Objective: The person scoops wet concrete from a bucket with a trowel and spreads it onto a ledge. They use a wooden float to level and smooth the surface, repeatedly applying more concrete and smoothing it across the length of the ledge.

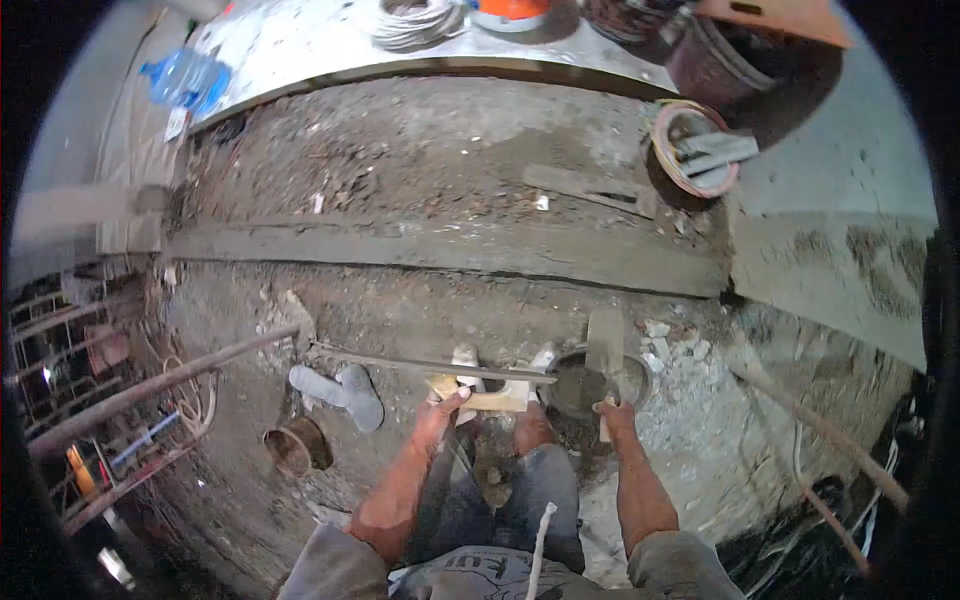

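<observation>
Grey trowel (605, 345) — blade pointing away, over mortar pan (572, 392), tan wooden float (492, 400) — lying flat

The top edge cuts off the wire coil (412, 20) and orange container (510, 12); the trowel (605, 345) covers part of the pan (570, 390).

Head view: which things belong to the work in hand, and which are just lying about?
In use: left hand gripping wooden board; right hand holding trowel over mortar pan.
Lying about: blue bottle, wire coil, grey pipe piece.
</observation>
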The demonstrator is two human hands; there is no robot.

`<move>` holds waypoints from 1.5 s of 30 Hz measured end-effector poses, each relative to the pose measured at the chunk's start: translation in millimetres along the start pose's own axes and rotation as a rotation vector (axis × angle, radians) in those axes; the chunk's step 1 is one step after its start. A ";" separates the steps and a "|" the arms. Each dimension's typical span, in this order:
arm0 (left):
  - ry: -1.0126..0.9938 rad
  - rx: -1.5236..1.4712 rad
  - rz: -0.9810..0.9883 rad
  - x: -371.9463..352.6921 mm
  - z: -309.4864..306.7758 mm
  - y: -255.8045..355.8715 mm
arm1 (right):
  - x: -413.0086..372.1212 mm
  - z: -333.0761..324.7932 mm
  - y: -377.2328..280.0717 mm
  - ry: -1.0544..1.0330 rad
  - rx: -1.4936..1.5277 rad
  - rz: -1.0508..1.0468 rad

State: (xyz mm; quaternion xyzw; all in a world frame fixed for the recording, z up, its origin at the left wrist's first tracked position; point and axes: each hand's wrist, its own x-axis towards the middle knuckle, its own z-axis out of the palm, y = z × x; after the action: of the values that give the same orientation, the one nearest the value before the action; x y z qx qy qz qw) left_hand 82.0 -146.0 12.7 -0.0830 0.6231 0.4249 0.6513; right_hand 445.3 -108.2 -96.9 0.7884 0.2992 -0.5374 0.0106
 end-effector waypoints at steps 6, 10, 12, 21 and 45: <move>0.002 -0.223 -0.013 -17.8 -78.6 -1.7 | -69.6 45.2 -88.3 -0.076 0.094 0.071; 0.145 -0.397 -0.033 -24.0 -118.4 -23.6 | -86.0 96.4 -113.1 -0.068 0.090 0.024; 0.161 -0.465 -0.009 -34.1 -126.6 -21.9 | -72.9 125.9 -110.4 -0.044 -0.118 -0.031; 0.284 -0.466 0.040 -43.2 -195.5 -40.1 | -131.2 265.0 -211.5 -0.287 -0.040 -0.062; 0.437 -0.467 0.061 -5.6 -182.3 -98.4 | -75.9 361.5 -276.4 -0.623 -0.838 -0.593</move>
State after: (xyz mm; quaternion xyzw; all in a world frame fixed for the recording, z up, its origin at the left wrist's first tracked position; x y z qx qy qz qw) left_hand 12.3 -326.3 -62.1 -0.3009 0.6361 0.5481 0.4521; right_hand -10.7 -38.6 -100.6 0.4054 0.6755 -0.5594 0.2576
